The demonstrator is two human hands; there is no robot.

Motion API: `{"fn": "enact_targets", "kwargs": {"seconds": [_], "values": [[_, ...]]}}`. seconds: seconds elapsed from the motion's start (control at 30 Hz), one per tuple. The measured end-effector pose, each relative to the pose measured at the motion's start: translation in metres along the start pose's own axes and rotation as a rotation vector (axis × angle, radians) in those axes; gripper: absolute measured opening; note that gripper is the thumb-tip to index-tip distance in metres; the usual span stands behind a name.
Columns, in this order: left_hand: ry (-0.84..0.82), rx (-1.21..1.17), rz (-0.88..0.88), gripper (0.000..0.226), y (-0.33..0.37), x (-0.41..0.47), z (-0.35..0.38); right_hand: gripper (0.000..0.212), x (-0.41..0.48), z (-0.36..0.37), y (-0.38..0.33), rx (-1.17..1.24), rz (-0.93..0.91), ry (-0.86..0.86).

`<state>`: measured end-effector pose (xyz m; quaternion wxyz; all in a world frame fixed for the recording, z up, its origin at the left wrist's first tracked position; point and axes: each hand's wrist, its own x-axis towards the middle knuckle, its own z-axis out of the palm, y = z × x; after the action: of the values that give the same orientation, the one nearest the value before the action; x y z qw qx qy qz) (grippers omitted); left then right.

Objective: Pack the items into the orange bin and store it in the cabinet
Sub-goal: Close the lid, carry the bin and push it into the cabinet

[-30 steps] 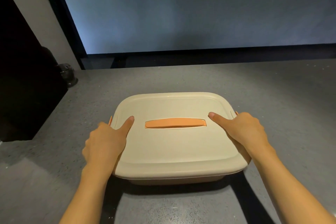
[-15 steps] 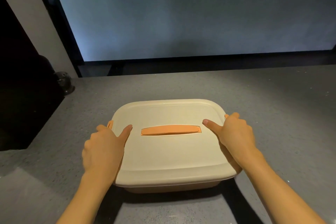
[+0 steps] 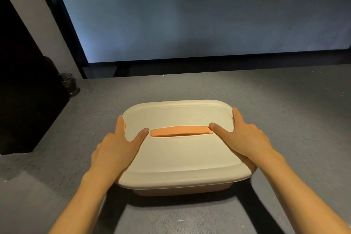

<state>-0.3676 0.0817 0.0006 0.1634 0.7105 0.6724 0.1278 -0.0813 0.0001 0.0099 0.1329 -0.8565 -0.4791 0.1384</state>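
Grey speckled counter (image 3: 284, 119), lidded bin (image 3: 180, 157), pale screen (image 3: 190, 15) behind

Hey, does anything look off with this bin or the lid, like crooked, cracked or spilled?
Nothing stands out. The cream lid sits level on the bin, its orange handle flat. The left hand and right hand grip its sides. No spill shows on the grey counter.

A small dark object (image 3: 69, 84) (shape unclear) sits at the grey countertop's (image 3: 284, 104) left edge.
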Motion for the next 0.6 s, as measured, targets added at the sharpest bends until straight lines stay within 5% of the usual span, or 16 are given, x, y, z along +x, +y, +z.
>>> {"fn": "enact_targets", "kwargs": {"seconds": [0.6], "values": [[0.129,-0.131,-0.053,0.098,-0.004,-0.012,-0.005,0.107,0.014,0.006,0.003,0.112,-0.103,0.056]]}}
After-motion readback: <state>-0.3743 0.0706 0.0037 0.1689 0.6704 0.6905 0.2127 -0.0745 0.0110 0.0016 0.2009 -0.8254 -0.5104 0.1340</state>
